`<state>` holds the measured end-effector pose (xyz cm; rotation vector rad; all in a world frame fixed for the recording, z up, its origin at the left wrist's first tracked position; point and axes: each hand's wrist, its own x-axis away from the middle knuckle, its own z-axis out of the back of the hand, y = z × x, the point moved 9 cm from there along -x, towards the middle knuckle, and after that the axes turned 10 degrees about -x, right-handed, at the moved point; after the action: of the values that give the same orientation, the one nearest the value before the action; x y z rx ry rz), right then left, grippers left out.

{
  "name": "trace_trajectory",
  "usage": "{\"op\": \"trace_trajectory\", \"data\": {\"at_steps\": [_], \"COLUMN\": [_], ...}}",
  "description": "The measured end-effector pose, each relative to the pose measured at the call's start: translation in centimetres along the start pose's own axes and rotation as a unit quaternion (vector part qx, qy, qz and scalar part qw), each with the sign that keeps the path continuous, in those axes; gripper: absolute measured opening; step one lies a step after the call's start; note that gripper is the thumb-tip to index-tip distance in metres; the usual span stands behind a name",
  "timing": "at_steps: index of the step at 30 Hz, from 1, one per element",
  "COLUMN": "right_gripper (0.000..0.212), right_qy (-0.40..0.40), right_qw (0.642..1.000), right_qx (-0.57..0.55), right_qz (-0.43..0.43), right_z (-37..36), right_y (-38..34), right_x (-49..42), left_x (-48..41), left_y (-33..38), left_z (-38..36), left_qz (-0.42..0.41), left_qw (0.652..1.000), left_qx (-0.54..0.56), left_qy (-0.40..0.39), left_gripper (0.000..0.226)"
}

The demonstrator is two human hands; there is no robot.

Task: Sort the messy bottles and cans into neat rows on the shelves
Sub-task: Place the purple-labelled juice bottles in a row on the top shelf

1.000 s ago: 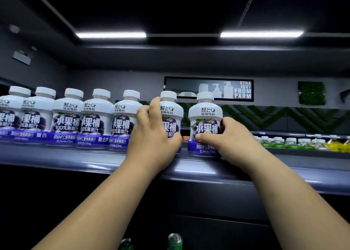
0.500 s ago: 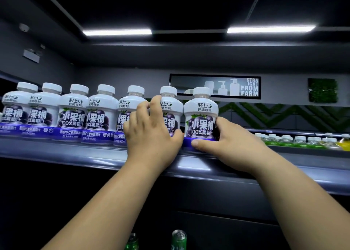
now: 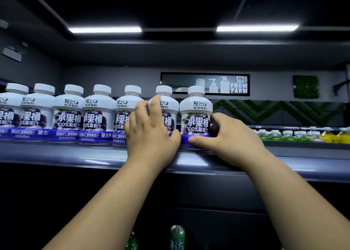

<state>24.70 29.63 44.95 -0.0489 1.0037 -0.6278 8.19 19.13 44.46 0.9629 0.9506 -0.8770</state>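
Several white grape-juice bottles with purple labels stand in a row along the top shelf [image 3: 56, 153]. My left hand [image 3: 151, 134] wraps around the second bottle from the right [image 3: 167, 105], fingers over its shoulder and thumb at its base. My right hand [image 3: 225, 138] grips the rightmost bottle [image 3: 196, 113] low down, thumb across the purple band in front and fingers behind its right side. Both bottles stand upright and side by side, in line with the others.
To the right of the row the top shelf is bare. A farther shelf at right carries small green and yellow bottles [image 3: 291, 135]. Green can tops [image 3: 177, 236] show on a lower level below my arms. A sign reading "STRAIGHT FROM FARM" [image 3: 241, 84] hangs behind.
The rightmost bottle has slid left against its neighbour and its label now faces forward. My right thumb has dropped to the purple band. Both hands stayed on their bottles.
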Motion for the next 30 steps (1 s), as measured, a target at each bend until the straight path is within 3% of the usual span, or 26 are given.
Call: {"op": "trace_trajectory", "data": {"at_steps": [3, 8, 16, 21, 25, 30], "right_gripper": [0.077, 0.095, 0.089, 0.083, 0.087, 0.08], "right_qy": [0.058, 0.022, 0.018, 0.008, -0.057, -0.176], "right_qw": [0.997, 0.996, 0.995, 0.982, 0.981, 0.979], "right_qx": [-0.052, -0.044, 0.063, 0.121, 0.09, 0.009], "right_qz": [0.02, 0.069, 0.074, 0.145, 0.164, 0.105], "right_z": [1.1, 0.3, 0.1, -1.2, -2.8, -3.7], "right_y": [-0.2, -1.2, -1.6, -1.8, -0.5, 2.5], "right_x": [0.5, 0.9, 2.4, 7.4, 13.0, 18.9], "left_x": [0.3, 0.6, 1.7, 6.2, 10.3, 16.0], "left_y": [-0.2, -0.4, -0.5, -0.7, -0.4, 0.6], "left_z": [0.0, -0.1, 0.2, 0.5, 1.7, 3.0], "left_qz": [-0.012, -0.028, -0.051, -0.098, -0.143, -0.124], "left_qw": [1.0, 0.999, 0.996, 0.987, 0.972, 0.966], "left_qx": [-0.001, -0.001, 0.002, -0.041, -0.101, -0.096], "left_qy": [-0.008, -0.029, -0.067, -0.12, -0.156, -0.206], "left_gripper": [0.089, 0.085, 0.071, 0.071, 0.08, 0.073]}}
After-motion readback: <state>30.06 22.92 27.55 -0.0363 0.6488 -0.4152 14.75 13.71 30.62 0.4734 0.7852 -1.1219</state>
